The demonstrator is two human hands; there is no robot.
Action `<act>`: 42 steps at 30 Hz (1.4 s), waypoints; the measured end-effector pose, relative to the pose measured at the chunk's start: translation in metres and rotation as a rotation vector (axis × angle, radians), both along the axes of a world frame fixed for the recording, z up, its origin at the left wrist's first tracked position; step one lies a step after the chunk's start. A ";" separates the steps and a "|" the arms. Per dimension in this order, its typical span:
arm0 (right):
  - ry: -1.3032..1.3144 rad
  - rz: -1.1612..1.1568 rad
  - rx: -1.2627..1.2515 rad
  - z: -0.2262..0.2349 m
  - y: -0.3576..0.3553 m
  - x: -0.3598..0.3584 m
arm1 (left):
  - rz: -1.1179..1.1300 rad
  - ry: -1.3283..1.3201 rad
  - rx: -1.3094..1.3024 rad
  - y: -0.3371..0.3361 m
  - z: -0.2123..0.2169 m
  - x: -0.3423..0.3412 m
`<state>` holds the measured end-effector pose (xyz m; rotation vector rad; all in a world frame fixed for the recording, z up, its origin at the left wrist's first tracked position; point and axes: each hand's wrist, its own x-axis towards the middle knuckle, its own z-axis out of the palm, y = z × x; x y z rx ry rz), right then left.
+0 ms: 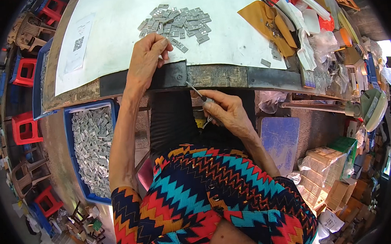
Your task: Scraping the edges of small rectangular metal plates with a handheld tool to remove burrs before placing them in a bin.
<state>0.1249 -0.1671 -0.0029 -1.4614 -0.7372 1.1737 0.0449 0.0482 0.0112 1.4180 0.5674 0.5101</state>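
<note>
At the near edge of the surface (211,77), left hand (145,58) rests on the white sheet (111,33), fingers curled, tips touching the closest grey flat pieces (174,21) of the pile; can't tell if it grips one. Right hand (226,111) sits below the edge, closed around a thin metal tool (196,92), tip pointing up-left. Blue bin (67,128) of the same grey parts to the left.

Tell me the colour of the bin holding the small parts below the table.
Blue: the bin is full of small grey parts, seen in the head view.
</note>
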 end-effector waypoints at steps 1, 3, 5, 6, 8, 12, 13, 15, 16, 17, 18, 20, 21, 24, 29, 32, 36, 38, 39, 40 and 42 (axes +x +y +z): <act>0.000 -0.002 0.000 -0.001 0.000 -0.001 | -0.023 0.040 0.084 0.006 -0.005 0.004; -0.026 -0.002 -0.007 -0.003 0.000 -0.001 | 0.000 0.086 0.231 0.013 -0.013 0.013; -0.013 0.003 -0.013 -0.005 0.000 0.001 | -0.002 0.277 0.733 0.014 -0.016 0.019; -0.003 0.008 -0.019 -0.005 0.000 0.001 | -0.002 0.279 0.732 0.016 -0.019 0.021; -0.005 0.009 -0.029 -0.004 0.001 0.002 | -0.064 0.311 1.104 0.020 -0.027 0.021; -0.015 0.007 -0.021 -0.007 0.002 0.006 | -0.089 0.344 1.133 0.020 -0.028 0.023; -0.013 0.008 -0.022 -0.007 0.003 0.006 | -0.069 0.321 1.130 0.021 -0.029 0.021; -0.026 -0.020 0.010 -0.005 0.004 0.008 | -0.050 0.299 1.126 0.021 -0.029 0.019; -0.026 -0.020 0.009 -0.002 0.006 0.009 | -0.047 0.292 1.113 0.020 -0.027 0.019; 0.021 -0.046 0.021 0.002 0.008 0.011 | -0.043 0.285 1.100 0.019 -0.026 0.017; 0.066 -0.072 0.035 0.004 0.010 0.012 | -0.042 0.284 1.099 0.018 -0.028 0.017; -0.008 -0.083 0.075 0.002 0.018 0.014 | -0.050 0.249 1.123 0.017 -0.033 0.015; -0.079 -0.097 0.114 0.001 0.022 0.014 | -0.049 0.249 1.122 0.016 -0.032 0.014; -0.130 -0.141 0.131 0.004 0.028 0.012 | 0.015 0.183 1.119 0.003 -0.025 0.013; -0.212 -0.145 0.179 0.011 0.030 0.006 | 0.037 0.061 0.323 -0.029 -0.003 -0.005; -0.249 -0.127 0.177 0.012 0.028 0.004 | 0.000 -0.005 0.119 -0.047 0.002 -0.015; -0.265 -0.084 0.173 0.015 0.026 0.002 | 0.011 -0.025 0.055 -0.055 0.001 -0.023; -0.262 -0.069 0.174 0.018 0.025 0.002 | 0.018 -0.029 0.060 -0.056 0.002 -0.025; -0.258 -0.057 0.173 0.018 0.025 0.002 | 0.013 -0.020 0.066 -0.056 0.002 -0.026; -0.259 -0.057 0.172 0.018 0.025 0.002 | 0.007 -0.011 0.073 -0.056 0.002 -0.027; -0.250 -0.051 0.179 0.018 0.025 0.001 | 0.006 -0.007 0.074 -0.057 0.003 -0.028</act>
